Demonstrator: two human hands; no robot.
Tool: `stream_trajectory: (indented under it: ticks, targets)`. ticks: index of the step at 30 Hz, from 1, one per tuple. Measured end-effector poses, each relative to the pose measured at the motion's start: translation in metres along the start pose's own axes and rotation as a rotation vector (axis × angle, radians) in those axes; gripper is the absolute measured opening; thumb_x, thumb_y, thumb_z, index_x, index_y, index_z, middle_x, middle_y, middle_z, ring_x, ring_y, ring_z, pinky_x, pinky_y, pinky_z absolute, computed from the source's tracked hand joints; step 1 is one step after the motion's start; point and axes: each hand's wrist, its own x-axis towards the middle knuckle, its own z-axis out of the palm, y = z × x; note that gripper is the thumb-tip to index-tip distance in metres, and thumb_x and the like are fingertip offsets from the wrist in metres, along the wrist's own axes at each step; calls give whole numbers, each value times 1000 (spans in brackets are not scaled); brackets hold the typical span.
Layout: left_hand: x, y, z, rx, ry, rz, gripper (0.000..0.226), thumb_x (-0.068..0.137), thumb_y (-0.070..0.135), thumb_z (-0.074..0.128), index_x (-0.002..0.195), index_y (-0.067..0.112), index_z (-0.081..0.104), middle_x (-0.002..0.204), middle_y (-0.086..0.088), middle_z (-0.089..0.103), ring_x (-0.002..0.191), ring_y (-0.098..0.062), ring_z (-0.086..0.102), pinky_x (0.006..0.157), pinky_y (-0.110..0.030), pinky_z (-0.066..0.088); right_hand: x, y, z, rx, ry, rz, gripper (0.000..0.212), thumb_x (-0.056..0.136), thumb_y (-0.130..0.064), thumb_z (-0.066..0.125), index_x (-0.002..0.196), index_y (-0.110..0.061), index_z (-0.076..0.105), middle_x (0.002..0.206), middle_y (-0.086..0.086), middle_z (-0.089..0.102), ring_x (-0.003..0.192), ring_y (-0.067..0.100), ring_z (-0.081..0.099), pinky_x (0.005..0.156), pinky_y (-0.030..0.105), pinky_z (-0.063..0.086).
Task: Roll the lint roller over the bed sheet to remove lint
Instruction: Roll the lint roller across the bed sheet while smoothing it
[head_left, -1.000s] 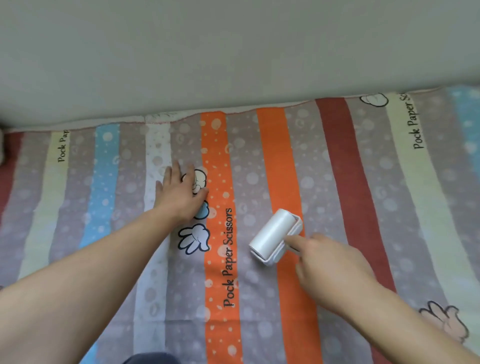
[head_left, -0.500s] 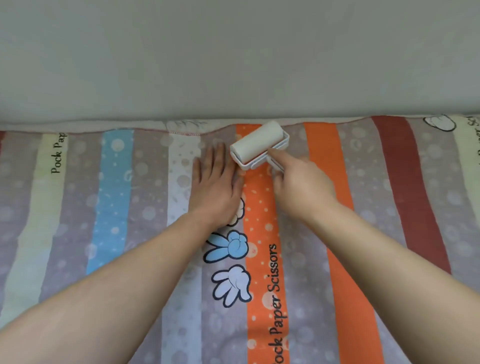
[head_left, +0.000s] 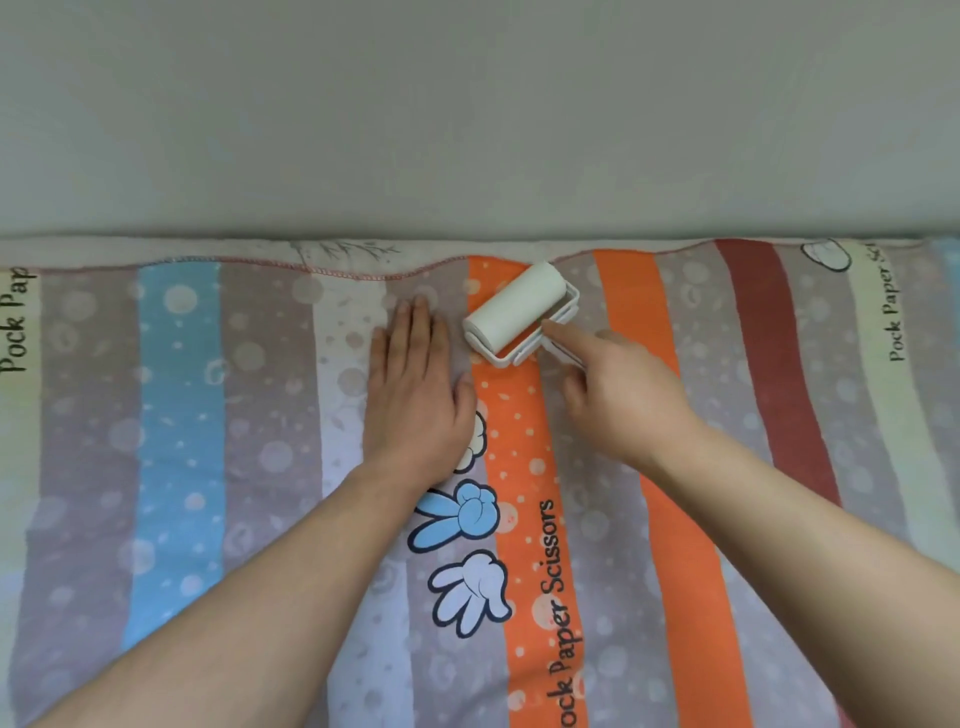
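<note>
Gripping lint roller, right hand; left hand flat on bed sheet.

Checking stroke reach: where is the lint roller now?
In the head view the lint roller sits on an orange stripe near the far hemmed edge of the bed sheet, just right of the flat left hand, held by the right hand.

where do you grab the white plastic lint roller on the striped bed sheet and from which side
Take the white plastic lint roller by its short handle, from the near right, where the right hand holds it now. The drum lies diagonally on the striped bed sheet and must turn freely, so keep off it.
</note>
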Motion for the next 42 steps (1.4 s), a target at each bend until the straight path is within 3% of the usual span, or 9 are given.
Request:
stream_trajectory:
  ticks: [9, 14, 20, 23, 27, 33, 36, 38, 42]
  targets:
    - [1, 3, 0, 97, -61, -29, 81, 98, 60, 17, 162, 11, 6, 169, -9, -10, 155, -23, -17, 124, -43, -14, -74, 52, 1, -30, -86, 67, 55, 91, -22, 45, 142, -42, 41, 102, 6, 55, 97, 35, 58, 74, 41, 49]
    - [2, 9, -2, 141, -82, -71, 77, 103, 60, 19, 162, 14, 2, 169, -6, -13, 154, -21, -18, 123, -43, -14, -114, 90, 2, -64, -77, 31, 52, 94, -24, 42, 143, -43, 38, 110, 4, 56, 102, 30, 58, 69, 34, 40]
    - [2, 44, -7, 291, -136, -305, 63, 106, 48, 12, 162, 24, -2, 169, -4, -14, 154, -27, -18, 117, -67, -13, -158, 130, -2, -91, -109, -7, 53, 94, -27, 41, 142, -46, 31, 111, 2, 54, 98, 29, 61, 69, 35, 42]
    - [-5, 90, -12, 219, -124, -431, 60, 105, 34, 26, 161, 24, 7, 169, -11, -10, 155, -34, -11, 117, -71, -4, -172, 139, -7, -76, -122, -25, 49, 94, -22, 41, 139, -41, 36, 112, 3, 54, 96, 31, 62, 67, 35, 40]
    - [-32, 138, 1, 141, -121, -393, 54, 104, 37, 35, 156, 28, 24, 168, -12, -3, 155, -32, -5, 118, -67, 6, -183, 150, -9, -95, -149, -44, 49, 93, -15, 41, 138, -35, 38, 114, 6, 53, 98, 32, 63, 66, 34, 37]
    - [-40, 135, 13, 115, -212, -389, 66, 105, 51, 29, 161, 36, -2, 168, -6, -19, 155, -27, -16, 121, -62, -7, -192, 170, -20, -75, -174, -118, 43, 93, -19, 42, 132, -37, 39, 104, 1, 52, 92, 29, 63, 63, 32, 37]
    - [-43, 127, 15, 100, -209, -348, 65, 105, 54, 24, 161, 36, -4, 167, -5, -21, 154, -25, -21, 121, -58, -11, -202, 186, -43, -91, -261, -108, 40, 92, -29, 38, 129, -42, 39, 92, -6, 48, 93, 24, 60, 66, 34, 43]
    - [-44, 122, 15, 97, -187, -312, 65, 105, 54, 24, 160, 36, -5, 168, -4, -20, 153, -24, -23, 121, -56, -13, -208, 189, -67, -141, -322, -94, 45, 90, -35, 36, 132, -49, 32, 97, -8, 50, 98, 16, 59, 71, 33, 47]
    - [-20, 110, 17, 73, -96, -239, 61, 107, 42, 27, 162, 31, 2, 169, -4, -14, 154, -23, -19, 123, -52, -13, -183, 164, -98, -65, -221, -89, 53, 83, -41, 39, 132, -60, 31, 106, -10, 57, 100, 12, 58, 78, 35, 50]
